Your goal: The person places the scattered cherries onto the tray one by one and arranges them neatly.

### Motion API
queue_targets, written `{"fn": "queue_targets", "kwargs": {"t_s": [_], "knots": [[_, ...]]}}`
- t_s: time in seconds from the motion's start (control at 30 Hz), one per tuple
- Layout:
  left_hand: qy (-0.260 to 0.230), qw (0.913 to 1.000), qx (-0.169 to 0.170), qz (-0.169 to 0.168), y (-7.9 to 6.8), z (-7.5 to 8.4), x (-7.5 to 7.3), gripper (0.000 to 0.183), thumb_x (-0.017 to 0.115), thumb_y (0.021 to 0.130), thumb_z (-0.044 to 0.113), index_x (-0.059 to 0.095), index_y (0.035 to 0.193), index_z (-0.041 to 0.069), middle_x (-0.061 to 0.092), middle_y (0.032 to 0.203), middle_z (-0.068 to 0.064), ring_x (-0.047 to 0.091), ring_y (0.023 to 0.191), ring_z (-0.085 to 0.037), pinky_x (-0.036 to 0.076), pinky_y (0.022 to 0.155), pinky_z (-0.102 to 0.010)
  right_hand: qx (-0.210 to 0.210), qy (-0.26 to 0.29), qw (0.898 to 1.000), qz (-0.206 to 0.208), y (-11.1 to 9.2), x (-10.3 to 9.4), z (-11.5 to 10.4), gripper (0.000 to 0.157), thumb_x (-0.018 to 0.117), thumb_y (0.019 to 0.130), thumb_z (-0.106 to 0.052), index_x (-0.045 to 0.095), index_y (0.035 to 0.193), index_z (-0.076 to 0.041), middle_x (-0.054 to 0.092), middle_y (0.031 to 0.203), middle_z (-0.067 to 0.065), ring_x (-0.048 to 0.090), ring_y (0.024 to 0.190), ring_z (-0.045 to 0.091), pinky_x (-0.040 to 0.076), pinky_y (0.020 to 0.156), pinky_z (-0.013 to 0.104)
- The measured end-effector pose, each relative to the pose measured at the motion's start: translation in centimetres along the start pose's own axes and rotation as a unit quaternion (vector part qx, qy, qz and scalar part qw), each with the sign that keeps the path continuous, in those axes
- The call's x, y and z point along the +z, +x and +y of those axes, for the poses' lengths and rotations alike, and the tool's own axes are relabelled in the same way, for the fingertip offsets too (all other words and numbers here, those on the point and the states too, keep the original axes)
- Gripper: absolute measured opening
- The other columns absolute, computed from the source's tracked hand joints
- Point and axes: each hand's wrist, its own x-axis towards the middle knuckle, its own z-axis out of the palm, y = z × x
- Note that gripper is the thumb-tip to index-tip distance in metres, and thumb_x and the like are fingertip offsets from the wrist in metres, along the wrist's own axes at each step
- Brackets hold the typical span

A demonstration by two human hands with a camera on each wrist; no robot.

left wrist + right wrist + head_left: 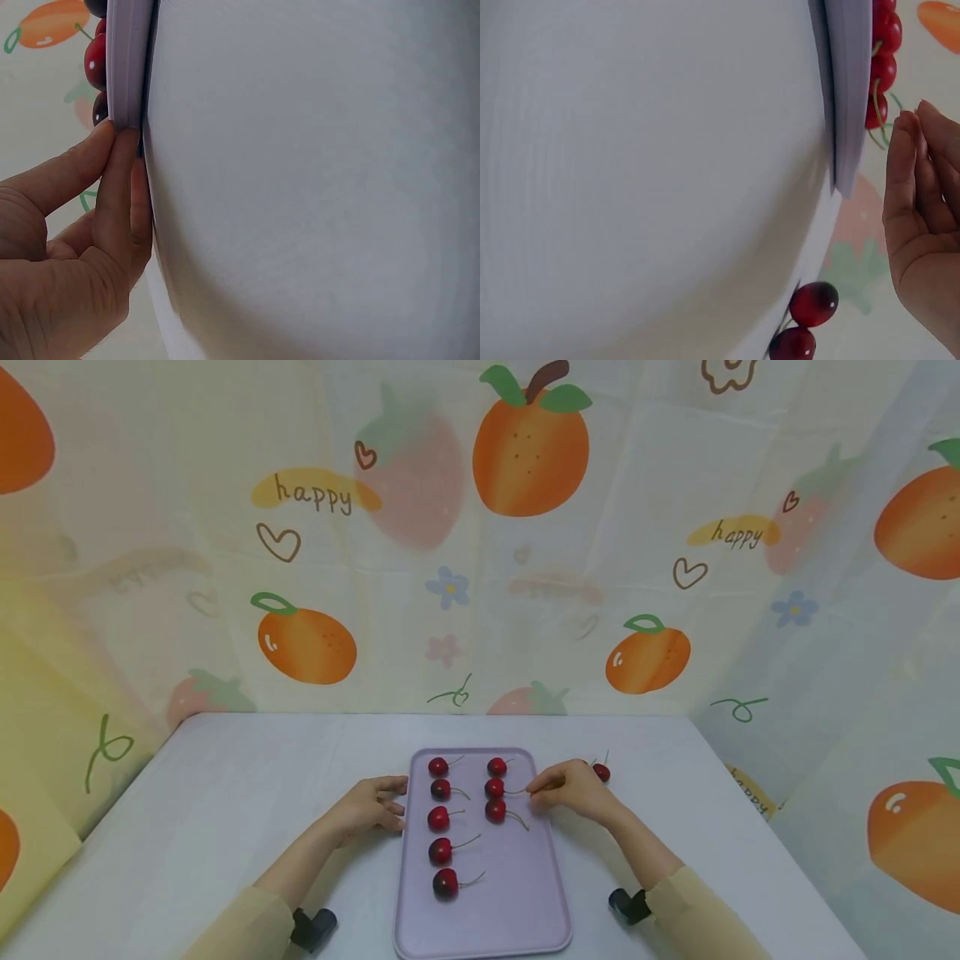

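A pale purple tray [502, 918] lies on the white table, with dark red cherries in two columns, the left one longer. My left hand [367, 810] is at the tray's left side; in the left wrist view its thumb and index finger [114, 176] pinch the rim. Over the right rim, my right hand [573, 789] has thumb and fingertips together at the stem end of the middle cherry [494, 788] of the right column. Just below it sits another cherry [495, 811], its stem curving toward the hand. The right wrist view shows the fingers [904, 150] raised above the tray.
Beyond my right hand, a loose cherry [602, 772] lies on the table [645, 743]; the right wrist view shows a second cherry [793, 343] beside it. A fruit-printed curtain [525, 568] hangs behind the table and on both sides.
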Motion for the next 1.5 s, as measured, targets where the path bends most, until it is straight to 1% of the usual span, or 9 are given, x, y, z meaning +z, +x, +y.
{"fn": "queue_targets", "kwargs": {"t_s": [0.3,0.57,0.77,0.93,1.0,1.13,1.27,1.37,1.5], "knots": [[0.005,1.0,0.002,0.0,-0.2,0.2,-0.1,0.078,0.074,0.075,-0.006,0.041,0.145,-0.007,0.05,0.142,-0.03,0.065,0.098,-0.019,0.061,0.08,-0.033,0.028,0.061,0.997,0.023,-0.3,-1.9,0.9,0.03,0.074,0.088,-0.02,0.073,0.111,-0.001,0.076,0.108,0.014,0.071,0.086,0.011,0.06,0.08,0.028],[0.005,1.0,0.0,-0.002,-0.1,0.2,-0.1,0.077,0.074,0.076,-0.005,0.04,0.146,-0.006,0.051,0.142,-0.028,0.065,0.099,-0.019,0.061,0.081,-0.033,0.046,0.131,0.988,0.063,-0.5,-3.3,1.7,0.04,0.074,0.087,-0.017,0.067,0.118,0.007,0.072,0.117,0.02,0.073,0.094,0.012,0.061,0.086,0.028],[-0.012,0.9999,-0.001,-0.005,0.0,0.0,-0.2,0.078,0.074,0.075,-0.006,0.041,0.146,-0.006,0.05,0.142,-0.028,0.064,0.096,-0.017,0.061,0.079,-0.031,0.075,0.145,0.98,0.113,-0.6,-4.6,2.1,0.043,0.073,0.088,-0.019,0.065,0.122,0.007,0.076,0.11,0.013,0.074,0.091,0.01,0.061,0.088,0.032],[-0.024,0.9997,-0.006,-0.006,0.0,-0.2,-0.2,0.078,0.074,0.074,-0.007,0.041,0.146,-0.007,0.049,0.143,-0.029,0.063,0.095,-0.016,0.061,0.077,-0.03,0.088,0.15,0.972,0.156,-0.7,-5.6,2.7,0.046,0.072,0.09,-0.025,0.065,0.124,0.005,0.077,0.106,0.005,0.071,0.087,0.003,0.059,0.084,0.021],[-0.026,0.9996,-0.006,-0.006,0.0,-0.2,-0.2,0.079,0.074,0.074,-0.008,0.041,0.146,-0.007,0.049,0.143,-0.029,0.063,0.095,-0.016,0.061,0.077,-0.03,0.095,0.162,0.967,0.173,-0.7,-5.9,3.1,0.047,0.072,0.09,-0.026,0.064,0.125,0.004,0.075,0.102,-0.003,0.07,0.086,0.0,0.058,0.083,0.016],[-0.027,0.9996,-0.006,-0.006,-0.2,-0.2,-0.2,0.079,0.074,0.074,-0.008,0.041,0.146,-0.007,0.049,0.143,-0.029,0.063,0.094,-0.016,0.06,0.076,-0.029,0.1,0.199,0.953,0.203,-0.8,-6.6,4.0,0.049,0.071,0.091,-0.023,0.061,0.127,0.008,0.072,0.092,-0.014,0.07,0.084,-0.002,0.057,0.081,0.014],[-0.026,0.9996,-0.008,-0.006,-0.3,-0.2,-0.1,0.079,0.073,0.074,-0.009,0.041,0.146,-0.007,0.049,0.142,-0.029,0.063,0.094,-0.016,0.06,0.076,-0.03,0.109,0.21,0.943,0.235,-0.9,-7.1,4.8,0.048,0.069,0.092,-0.018,0.058,0.129,0.011,0.069,0.085,-0.018,0.068,0.079,-0.006,0.057,0.078,0.012],[-0.024,0.9997,-0.006,-0.007,-0.3,-0.2,-0.1,0.079,0.073,0.074,-0.008,0.04,0.146,-0.007,0.049,0.142,-0.029,0.063,0.094,-0.016,0.061,0.077,-0.03,0.131,0.186,0.938,0.26,-0.9,-7.4,5.2,0.046,0.068,0.093,-0.019,0.059,0.129,0.008,0.071,0.091,-0.014,0.066,0.078,-0.008,0.056,0.078,0.01],[-0.021,0.9997,-0.002,-0.009,-0.1,-0.3,-0.1,0.078,0.073,0.074,-0.008,0.041,0.145,-0.007,0.049,0.142,-0.029,0.064,0.094,-0.016,0.061,0.077,-0.03,0.169,0.137,0.933,0.286,-0.9,-7.7,5.6,0.043,0.068,0.093,-0.023,0.063,0.128,0.001,0.073,0.114,0.006,0.067,0.085,-0.004,0.056,0.08,0.011]]}}
